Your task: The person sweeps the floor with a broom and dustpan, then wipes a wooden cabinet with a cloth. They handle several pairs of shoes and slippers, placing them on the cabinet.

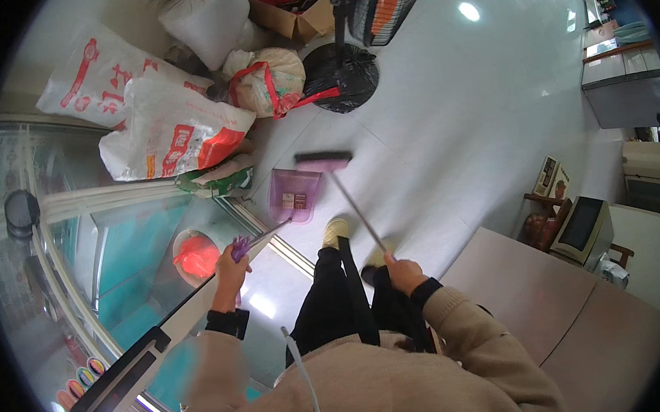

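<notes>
My left hand [231,274] grips the purple-ended handle of a long-handled dustpan. The translucent purple pan [288,183] rests on the tiled floor with its mouth facing away from me. In my right hand [405,274] is the metal handle [360,215] of a broom. Its pink head with dark bristles [324,160] is slightly blurred and lies on the floor just beyond the pan's right front corner. Whether head and pan touch, I cannot tell. A label with printing shows on the pan.
White printed sacks [178,130], a tied bag [271,79] and a fan base wrapped in black plastic [340,81] stand ahead. A glass sliding door [65,233] and a bin with a red bag [197,256] are at left. At right is a table [516,285] with a microwave oven [579,227].
</notes>
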### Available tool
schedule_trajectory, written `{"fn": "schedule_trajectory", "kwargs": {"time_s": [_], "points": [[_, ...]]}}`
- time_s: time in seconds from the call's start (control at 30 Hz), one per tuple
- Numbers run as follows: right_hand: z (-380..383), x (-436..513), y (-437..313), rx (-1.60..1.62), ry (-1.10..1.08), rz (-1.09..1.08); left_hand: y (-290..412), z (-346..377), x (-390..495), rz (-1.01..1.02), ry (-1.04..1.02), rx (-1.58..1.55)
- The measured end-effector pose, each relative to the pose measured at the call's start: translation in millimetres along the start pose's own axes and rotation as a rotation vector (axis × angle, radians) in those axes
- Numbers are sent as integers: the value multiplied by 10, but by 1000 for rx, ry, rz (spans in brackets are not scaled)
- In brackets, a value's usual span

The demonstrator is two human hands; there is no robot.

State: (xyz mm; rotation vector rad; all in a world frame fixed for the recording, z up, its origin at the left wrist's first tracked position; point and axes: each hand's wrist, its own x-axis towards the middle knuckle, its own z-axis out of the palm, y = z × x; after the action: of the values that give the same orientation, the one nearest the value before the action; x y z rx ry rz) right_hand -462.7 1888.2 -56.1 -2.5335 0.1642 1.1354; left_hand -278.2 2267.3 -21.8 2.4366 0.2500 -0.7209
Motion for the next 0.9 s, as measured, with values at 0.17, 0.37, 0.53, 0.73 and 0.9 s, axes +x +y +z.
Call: {"fn": "schedule_trajectory", "kwargs": {"time_s": [0.17,0.37,0.53,0.73,0.9], "points": [[-1023,-431,966,272,44,-151,523,7,-222,-1,-25,-108],[-1751,-1544,2642,1148,-295,265,2131,454,-400,13,-1,230],[-2258,-1914,3611,1530,-188,359,3615,870,-165,-83,-180,-83],[-3269,-1417,4487,1911,42,305,5544,1615,285,423,-124,-236],[-4451,-299,5133,2210,164,-30,7605,2256,1385,-51,-564,-360]]}}
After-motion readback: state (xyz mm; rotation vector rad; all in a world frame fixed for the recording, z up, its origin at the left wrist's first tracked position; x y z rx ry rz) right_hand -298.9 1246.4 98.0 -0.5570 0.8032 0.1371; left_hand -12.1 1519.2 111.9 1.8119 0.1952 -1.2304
